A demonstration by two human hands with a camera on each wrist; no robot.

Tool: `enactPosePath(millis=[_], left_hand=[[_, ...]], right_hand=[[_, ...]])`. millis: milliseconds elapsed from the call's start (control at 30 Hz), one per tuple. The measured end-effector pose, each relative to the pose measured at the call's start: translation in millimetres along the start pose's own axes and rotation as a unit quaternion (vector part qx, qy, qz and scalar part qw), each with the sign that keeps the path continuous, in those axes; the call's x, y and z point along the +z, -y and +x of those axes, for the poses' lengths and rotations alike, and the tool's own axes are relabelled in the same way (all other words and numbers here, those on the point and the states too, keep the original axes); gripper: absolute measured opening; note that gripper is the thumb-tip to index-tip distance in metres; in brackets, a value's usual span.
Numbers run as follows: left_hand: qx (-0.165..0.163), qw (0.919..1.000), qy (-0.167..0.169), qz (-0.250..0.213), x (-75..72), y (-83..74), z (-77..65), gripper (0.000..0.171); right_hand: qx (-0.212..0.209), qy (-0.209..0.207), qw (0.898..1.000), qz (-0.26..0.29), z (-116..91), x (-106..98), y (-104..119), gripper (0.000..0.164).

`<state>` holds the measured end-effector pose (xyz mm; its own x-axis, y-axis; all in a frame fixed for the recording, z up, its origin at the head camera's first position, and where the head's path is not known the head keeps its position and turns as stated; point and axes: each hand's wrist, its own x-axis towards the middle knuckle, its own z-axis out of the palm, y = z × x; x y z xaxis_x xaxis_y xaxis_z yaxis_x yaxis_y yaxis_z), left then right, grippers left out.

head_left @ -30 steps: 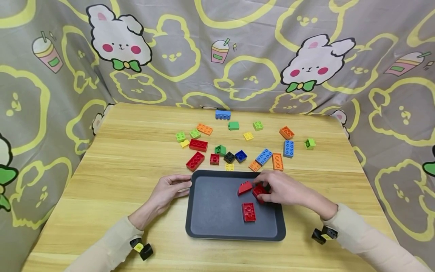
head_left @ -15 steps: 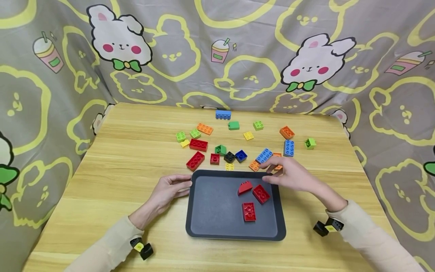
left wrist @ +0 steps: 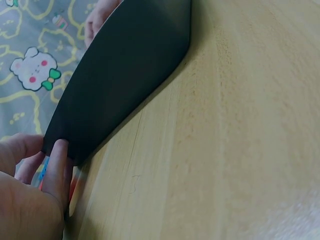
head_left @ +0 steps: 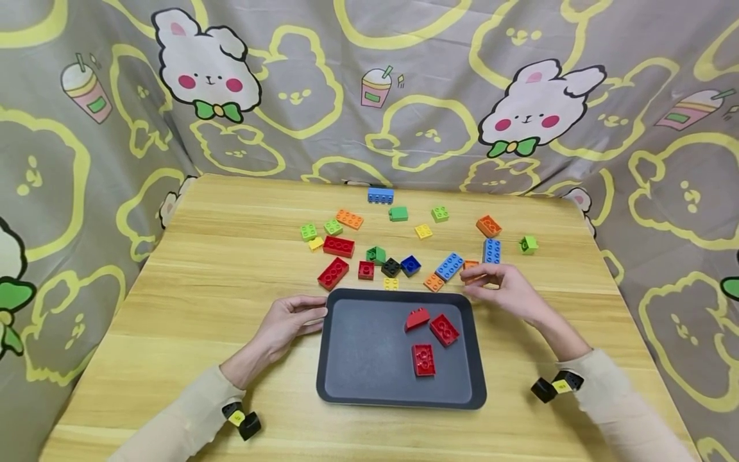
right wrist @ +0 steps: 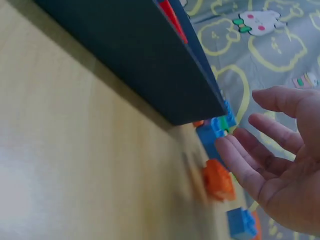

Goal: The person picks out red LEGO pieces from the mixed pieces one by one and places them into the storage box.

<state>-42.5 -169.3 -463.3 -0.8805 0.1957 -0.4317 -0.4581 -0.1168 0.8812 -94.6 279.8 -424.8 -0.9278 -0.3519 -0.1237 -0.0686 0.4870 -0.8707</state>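
My left hand (head_left: 288, 321) holds the left edge of a dark grey tray (head_left: 358, 385), with its thumb at the rim and fingers against the outer wall, as the left wrist view shows. Three red toy bricks lie in the tray: a curved one (head_left: 417, 318), one tilted askew (head_left: 444, 330) and one lower down (head_left: 424, 360). Just beyond the tray's upper right corner is my right hand (head_left: 508, 292), its fingers apart and holding nothing. It is nearest to an orange brick (right wrist: 218, 181), which it partly covers in the head view.
Several loose bricks are spread behind the tray on the wooden table (head_left: 219, 256), among them red ones (head_left: 333, 274), a blue one (head_left: 450, 266) beside a small orange one (head_left: 433, 282), and another blue one (head_left: 492, 251). A patterned cloth (head_left: 323, 83) hangs behind and at both sides.
My right hand has let go of a red brick in the tray and moved up and right, out over the rim to the orange brick. The left hand stays at the tray's edge.
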Motion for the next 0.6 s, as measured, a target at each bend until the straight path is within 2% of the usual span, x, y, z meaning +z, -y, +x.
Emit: enactPosePath(millis=[200, 433, 600], left_hand=[[0.000, 1.0000, -0.001, 0.000, -0.2, 0.2, 0.2, 0.041], [0.002, 1.0000, -0.002, -0.002, -0.5, 1.0, 0.1, 0.040], [0.005, 1.0000, 0.002, -0.007, -0.1, 1.6, -0.2, 0.039]], right_hand=[[0.011, 0.024, 0.993, 0.112, -2.9, -0.6, -19.6, 0.044], [0.046, 0.044, 0.984, 0.168, -7.7, 5.0, -31.2, 0.049], [0.069, 0.045, 0.973, 0.214, -11.9, 11.0, -35.1, 0.046]])
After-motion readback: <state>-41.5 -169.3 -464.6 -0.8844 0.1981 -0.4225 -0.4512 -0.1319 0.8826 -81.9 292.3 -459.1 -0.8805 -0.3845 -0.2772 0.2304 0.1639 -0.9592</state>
